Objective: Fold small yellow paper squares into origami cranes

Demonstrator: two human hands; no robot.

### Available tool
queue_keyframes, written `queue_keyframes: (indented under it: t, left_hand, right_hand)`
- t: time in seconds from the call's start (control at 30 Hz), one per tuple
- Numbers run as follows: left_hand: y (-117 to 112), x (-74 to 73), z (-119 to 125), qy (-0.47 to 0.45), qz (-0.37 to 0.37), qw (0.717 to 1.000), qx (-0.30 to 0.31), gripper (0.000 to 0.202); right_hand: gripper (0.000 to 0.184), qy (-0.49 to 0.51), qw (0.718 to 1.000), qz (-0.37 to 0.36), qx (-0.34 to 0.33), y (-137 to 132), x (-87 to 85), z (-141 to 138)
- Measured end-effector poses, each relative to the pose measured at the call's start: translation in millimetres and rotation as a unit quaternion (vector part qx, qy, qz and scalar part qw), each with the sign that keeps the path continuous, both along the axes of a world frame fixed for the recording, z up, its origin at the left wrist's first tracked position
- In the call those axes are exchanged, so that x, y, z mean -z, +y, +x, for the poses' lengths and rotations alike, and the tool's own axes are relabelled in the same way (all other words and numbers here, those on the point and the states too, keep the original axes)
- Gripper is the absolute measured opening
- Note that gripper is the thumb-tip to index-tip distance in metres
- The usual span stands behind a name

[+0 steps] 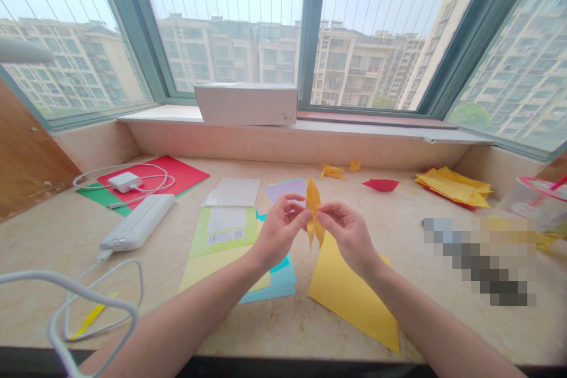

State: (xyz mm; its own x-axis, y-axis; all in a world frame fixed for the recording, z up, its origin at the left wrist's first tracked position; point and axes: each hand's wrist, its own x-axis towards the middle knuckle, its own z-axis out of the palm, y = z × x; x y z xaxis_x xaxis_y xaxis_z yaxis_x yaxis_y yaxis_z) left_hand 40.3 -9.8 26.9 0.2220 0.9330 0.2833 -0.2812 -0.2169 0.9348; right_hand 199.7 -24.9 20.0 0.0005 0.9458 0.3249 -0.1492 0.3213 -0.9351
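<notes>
Between my two hands I hold up a folded yellow origami paper (313,196), pointed at the top and split into narrow points below. My left hand (283,227) pinches its left side, and my right hand (348,233) pinches the right side at about the same height. Both hands are closed, with fingertips close together at the paper's middle. Under my right wrist lies a flat yellow sheet (354,298). Beneath my left forearm are blue sheets (274,286) and a light green paper pack (199,242) with a label, partly covered by the arm.
On the left are a white power bank (137,221), a charger (124,182) with cables, and red paper (188,176). Small folded yellow pieces (332,170), a red folded piece (381,185), stacked yellow papers (454,186) and a plastic cup (531,198) stand right. A white box (247,104) sits on the sill.
</notes>
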Motion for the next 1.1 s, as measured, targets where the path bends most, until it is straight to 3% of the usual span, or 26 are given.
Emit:
queue_keyframes:
  t: [0.1, 0.23, 0.53, 0.7, 0.87, 0.97, 1.1]
  left_hand:
    - [2.6, -1.9, -1.2, -0.024, 0.005, 1.000, 0.004, 0.038]
    - [-0.5, -6.5, -1.6, -0.018, 0.017, 1.000, 0.001, 0.026]
    - [-0.2, -3.7, -1.5, -0.003, 0.036, 0.999, -0.017, 0.026]
    - [1.1, 1.0, -2.9, 0.078, 0.068, 0.994, -0.038, 0.015]
    - [0.5, 4.2, -3.6, 0.201, 0.178, 0.959, -0.096, 0.008]
    - [0.5, 7.0, -3.3, 0.221, 0.196, 0.948, -0.115, 0.013]
    - [2.8, 8.8, -3.5, 0.165, 0.130, 0.973, -0.101, 0.044]
  right_hand:
    - [0.018, -0.024, 0.999, 0.030, -0.026, -0.5, -2.9, 4.5]
    - [0.020, -0.048, 0.996, 0.052, -0.053, -0.7, -5.3, 8.2]
    - [0.022, -0.081, 0.995, 0.052, -0.033, -0.1, -4.9, 9.2]
    - [0.024, -0.073, 0.996, 0.035, -0.046, 2.4, -1.4, 8.7]
    - [0.042, -0.060, 0.995, -0.014, -0.074, 1.1, 2.6, 3.9]
    - [0.046, -0.038, 0.995, -0.047, -0.083, 0.0, 3.1, 1.5]
    - [0.035, -0.028, 0.994, -0.073, -0.080, -0.2, 0.4, 0.7]
